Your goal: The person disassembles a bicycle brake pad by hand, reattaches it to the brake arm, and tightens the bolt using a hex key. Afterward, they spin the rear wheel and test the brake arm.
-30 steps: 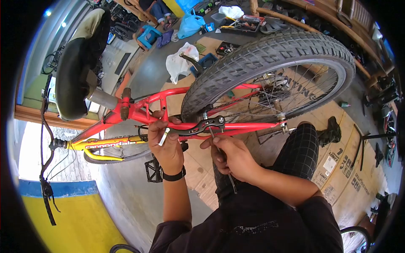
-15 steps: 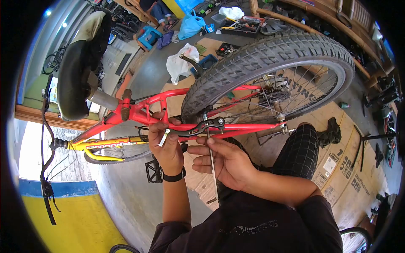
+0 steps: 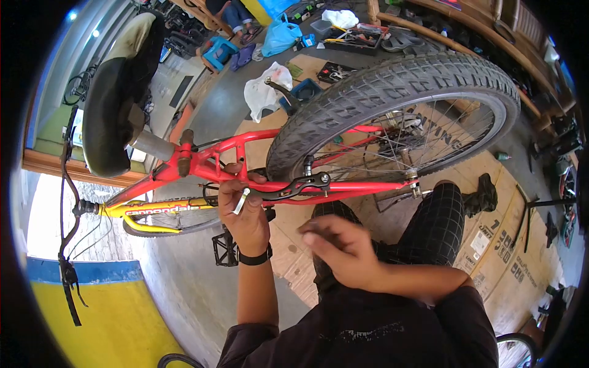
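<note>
My left hand (image 3: 246,214) is closed around the free end of a black V-brake arm (image 3: 291,189), which lies along the red bicycle frame (image 3: 362,184). A small silver-white piece (image 3: 243,200) shows between its fingers. My right hand (image 3: 343,248) is away from the brake arm, above my lap, with fingers curled together and slightly blurred; whatever they hold is hidden. The knobby rear tyre (image 3: 392,86) stands just beyond the brake arm. Across the wheel, another black brake arm (image 3: 281,92) sticks outward.
The bicycle's saddle (image 3: 110,116) and yellow fork (image 3: 141,216) are at the left. Flattened cardboard (image 3: 491,245) covers the floor at right. A white plastic bag (image 3: 265,92), a blue bag (image 3: 282,38) and a tool tray (image 3: 353,40) lie behind. Another person's legs (image 3: 236,18) show at the top.
My right hand has come off the brake arm and moved toward my lap. The long hex key it held at the arm no longer shows. My left hand keeps its grip.
</note>
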Available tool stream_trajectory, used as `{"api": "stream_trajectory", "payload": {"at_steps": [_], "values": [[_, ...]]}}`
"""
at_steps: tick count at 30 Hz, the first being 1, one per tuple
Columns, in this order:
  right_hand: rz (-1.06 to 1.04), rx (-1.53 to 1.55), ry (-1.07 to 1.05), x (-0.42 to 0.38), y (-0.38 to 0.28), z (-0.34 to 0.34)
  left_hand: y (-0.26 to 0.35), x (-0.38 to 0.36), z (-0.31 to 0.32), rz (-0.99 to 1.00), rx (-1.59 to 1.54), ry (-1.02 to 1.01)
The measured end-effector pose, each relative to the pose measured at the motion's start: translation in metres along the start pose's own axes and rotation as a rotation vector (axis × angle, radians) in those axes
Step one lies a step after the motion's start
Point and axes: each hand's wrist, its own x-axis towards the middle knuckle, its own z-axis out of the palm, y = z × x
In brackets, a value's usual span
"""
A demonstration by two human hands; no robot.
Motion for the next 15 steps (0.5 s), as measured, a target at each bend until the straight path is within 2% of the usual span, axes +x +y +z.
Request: {"api": "stream_trajectory", "payload": {"at_steps": [2,3,5,10,11,15], "values": [[-0.547,-0.539,0.196,0.009,0.002,-0.02,-0.001,0.0,-0.001,0.0,0.0,-0.002],[-0.421,-0.673,0.291,0.019,-0.012,-0.026,-0.002,0.0,0.0,0.002,-0.015,-0.006],[-0.355,-0.66,0.249,0.041,-0.023,-0.036,-0.003,0.001,0.0,0.008,-0.044,-0.022],[-0.366,-0.537,0.098,0.066,-0.01,-0.043,0.0,0.002,-0.013,-0.036,-0.029,-0.126],[-0.294,-0.578,0.114,0.063,-0.013,-0.04,0.001,0.002,-0.015,-0.051,-0.024,-0.158],[-0.291,-0.506,0.156,0.065,-0.006,-0.034,0.007,0.003,-0.014,-0.065,-0.032,-0.164]]}}
